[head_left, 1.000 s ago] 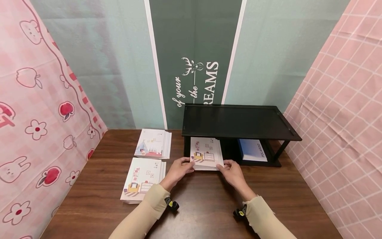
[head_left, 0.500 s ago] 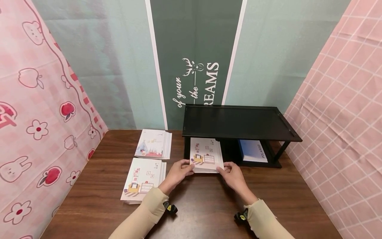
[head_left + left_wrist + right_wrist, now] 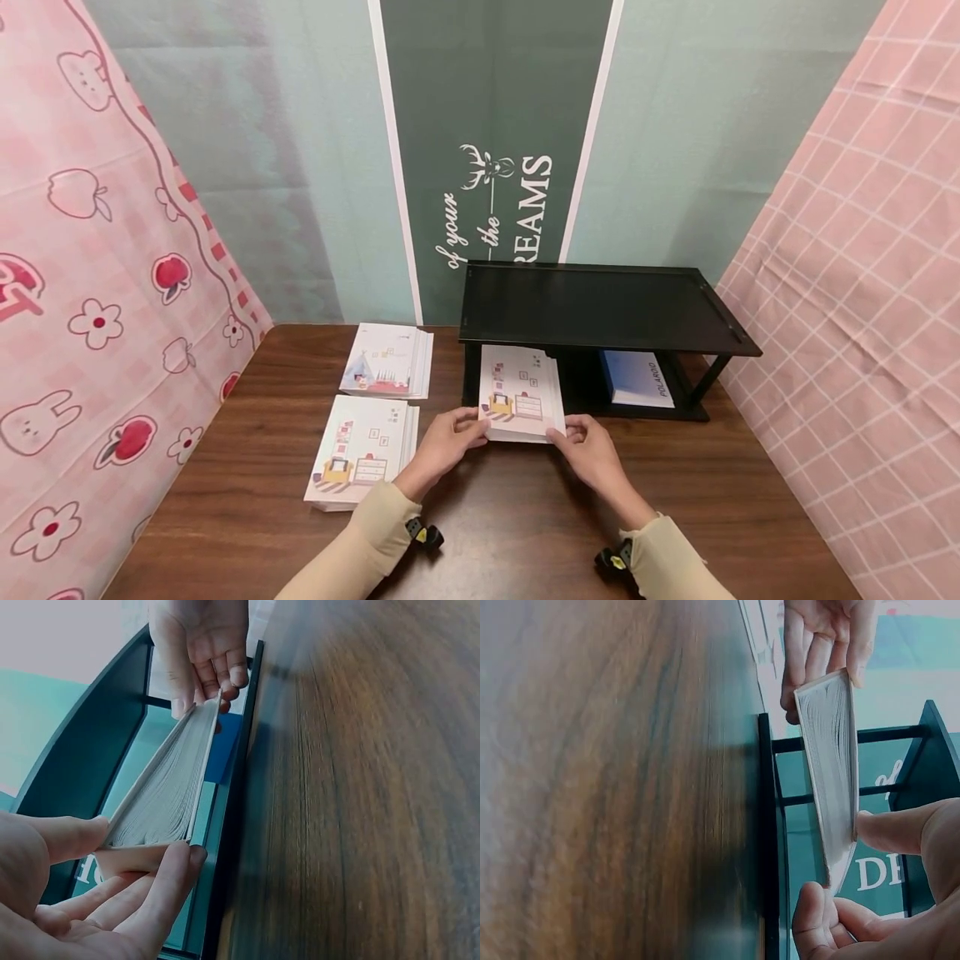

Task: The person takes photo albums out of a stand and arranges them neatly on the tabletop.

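A thick white-covered book [image 3: 517, 387] with a printed armchair and dresser lies face up at the left front of a black two-level shelf [image 3: 600, 304]. Its far end is at the upper board's front edge, its near end juts out over the table. My left hand [image 3: 448, 440] grips the near left corner, thumb on the cover and fingers beneath. At the near right corner my right hand [image 3: 592, 452] pinches it likewise. Both wrist views show the page edges [image 3: 165, 787] between the covers, above the shelf's lower level [image 3: 771, 825].
Left of the shelf, two white book stacks stand on the wooden table [image 3: 510, 533]: a front one [image 3: 356, 450] and a back one [image 3: 382, 358]. A blue and white POLAROID book [image 3: 637, 379] lies on the lower level at right. Fabric walls enclose the table.
Both hands and the book they hold have shifted slightly toward me, so the near edge sticks out a bit more. The shelf and the stacks at left stay in place.
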The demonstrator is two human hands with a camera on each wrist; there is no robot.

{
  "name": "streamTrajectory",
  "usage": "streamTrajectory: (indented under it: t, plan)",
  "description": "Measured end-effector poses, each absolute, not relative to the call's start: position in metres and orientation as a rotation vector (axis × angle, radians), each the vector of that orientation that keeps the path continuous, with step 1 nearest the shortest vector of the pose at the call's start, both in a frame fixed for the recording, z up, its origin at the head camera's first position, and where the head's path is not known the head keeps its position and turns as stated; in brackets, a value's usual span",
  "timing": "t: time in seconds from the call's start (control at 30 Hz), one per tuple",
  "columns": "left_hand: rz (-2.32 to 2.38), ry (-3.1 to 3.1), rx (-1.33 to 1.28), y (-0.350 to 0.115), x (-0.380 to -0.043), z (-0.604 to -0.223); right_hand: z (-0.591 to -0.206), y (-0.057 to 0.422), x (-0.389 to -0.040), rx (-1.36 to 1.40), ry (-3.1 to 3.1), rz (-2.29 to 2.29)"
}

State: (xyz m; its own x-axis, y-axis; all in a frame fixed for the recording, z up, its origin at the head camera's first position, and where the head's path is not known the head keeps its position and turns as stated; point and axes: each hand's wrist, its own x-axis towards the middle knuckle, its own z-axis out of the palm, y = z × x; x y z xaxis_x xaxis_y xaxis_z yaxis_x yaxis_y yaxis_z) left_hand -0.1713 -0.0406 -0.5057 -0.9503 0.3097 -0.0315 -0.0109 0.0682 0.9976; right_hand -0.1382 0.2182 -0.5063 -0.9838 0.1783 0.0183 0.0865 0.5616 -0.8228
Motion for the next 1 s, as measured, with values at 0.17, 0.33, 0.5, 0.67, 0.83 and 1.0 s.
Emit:
streamTrajectory:
  t: [0.17, 0.33, 0.5, 0.67, 0.83, 1.0]
  plan:
    - [1.973, 2.113, 0.31, -0.043, -0.162, -0.504, -0.506, 0.217, -0.132, -0.243, -2.675, 1.421]
    - [1.941, 2.16, 0.318, -0.046, -0.155, -0.504, -0.503, 0.215, -0.124, -0.239, -2.679, 1.44]
    - [1.919, 2.188, 0.315, -0.049, -0.149, -0.503, -0.502, 0.213, -0.119, -0.244, -2.686, 1.437]
    - [1.898, 2.205, 0.331, -0.052, -0.142, -0.502, -0.504, 0.211, -0.114, -0.239, -2.675, 1.462]
    - [1.895, 2.204, 0.375, -0.057, -0.136, -0.499, -0.505, 0.209, -0.109, -0.218, -2.659, 1.49]
    - [1.85, 2.236, 0.396, -0.062, -0.131, -0.495, -0.505, 0.207, -0.105, -0.201, -2.673, 1.504]
